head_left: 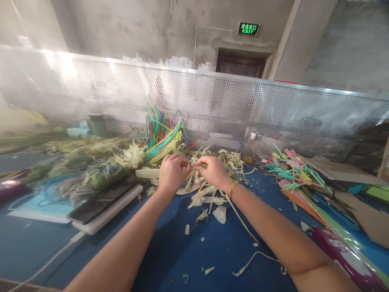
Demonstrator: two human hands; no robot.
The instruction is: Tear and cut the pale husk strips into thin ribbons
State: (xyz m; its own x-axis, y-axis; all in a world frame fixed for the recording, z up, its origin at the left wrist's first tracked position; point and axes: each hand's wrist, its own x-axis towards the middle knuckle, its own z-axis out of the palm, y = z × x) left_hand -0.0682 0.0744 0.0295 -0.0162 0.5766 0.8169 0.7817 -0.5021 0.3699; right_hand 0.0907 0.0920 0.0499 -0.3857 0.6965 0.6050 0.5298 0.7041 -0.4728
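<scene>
Thumb and fingertips pinched, my left hand (173,172) meets my right hand (215,173) over the middle of the table. Whatever sits between the fingertips is too small to make out. Under and around both hands lies a heap of pale dry husk strips (209,199), some long and curled, others torn into flat scraps. A loose pale strand (243,219) trails below my right wrist, which wears a gold bracelet (232,189). Just behind my left hand stands a bundle of coloured fuzzy stems (164,132) in green, yellow, blue and red.
Left of my hands lie a dark phone (100,198) on a white slab (109,211) with a cable, tangled fibres (97,178) and a light blue sheet (39,207). A lidded glass jar (251,146) stands behind; coloured flower pieces (291,168) and a purple object (343,257) lie right. A perforated metal screen (212,97) rises behind.
</scene>
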